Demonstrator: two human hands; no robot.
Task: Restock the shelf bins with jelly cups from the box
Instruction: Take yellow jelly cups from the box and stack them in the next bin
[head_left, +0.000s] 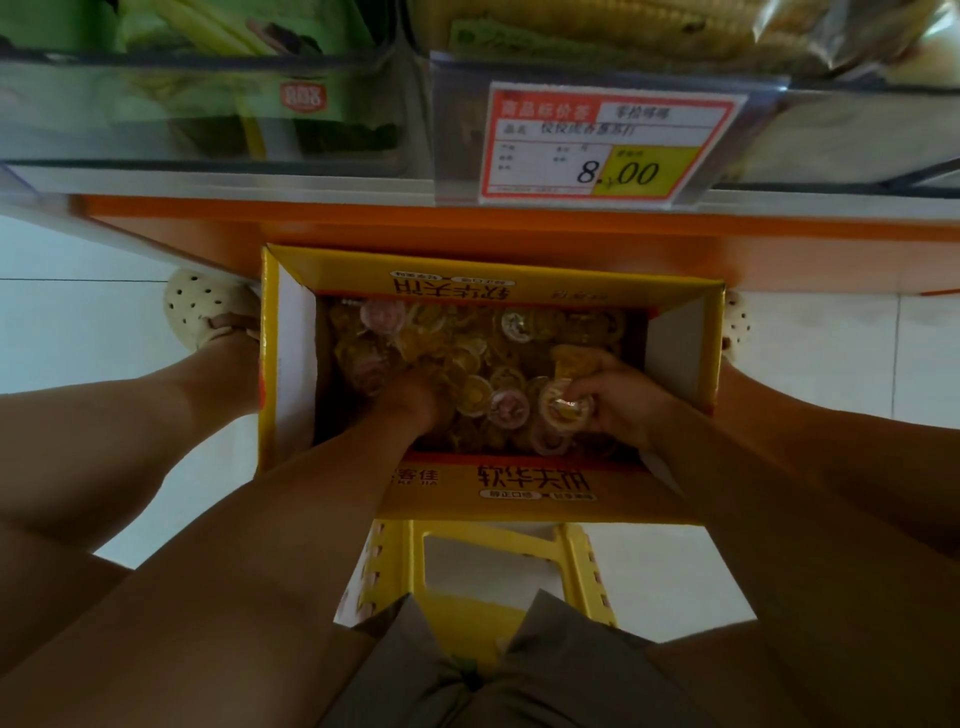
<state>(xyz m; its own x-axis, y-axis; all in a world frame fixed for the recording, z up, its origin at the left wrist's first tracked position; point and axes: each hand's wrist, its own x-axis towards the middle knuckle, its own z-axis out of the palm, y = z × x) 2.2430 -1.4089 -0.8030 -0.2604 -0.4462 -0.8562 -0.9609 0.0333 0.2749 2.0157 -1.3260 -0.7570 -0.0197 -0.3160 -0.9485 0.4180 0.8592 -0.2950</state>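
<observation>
— Hands first: where have you got them?

— Both down inside the open yellow cardboard box (535, 483) with the orange band and printed flaps. It sits on the pale tiled floor (78, 322) between my feet, flaps folded out.

— And the stock?

— Small round plastic jelly cups (467, 338), mostly yellow with a few pink, lying loose in a heap across the bottom of the box.

— Right hand?

— My right hand (618, 400) is at the box's right side, just above the heap. Fingers and thumb are curled in, pinching a bunch of yellow cups together, and crinkled lids poke out on the side toward the box's middle.

— Left?

— My left hand (415, 400) is at the box's middle, knuckles up, fingers pushed down into the heap. They're buried, so I can't tell whether they're spread or closed on anything.

— What's around the box?

— On its near side, just beside the near flap, a yellow plastic stool (587, 561). Beyond its far flap runs an orange shelf edge (467, 223), and above that are clear plastic shelf bins (208, 135); the one up-left of the box holds green packets. A red-and-white price tag (608, 145) with a yellow patch reading 8.00 hangs straight above the box. A cream perforated clog (202, 312) sits right against the box's left wall at the far corner.
</observation>
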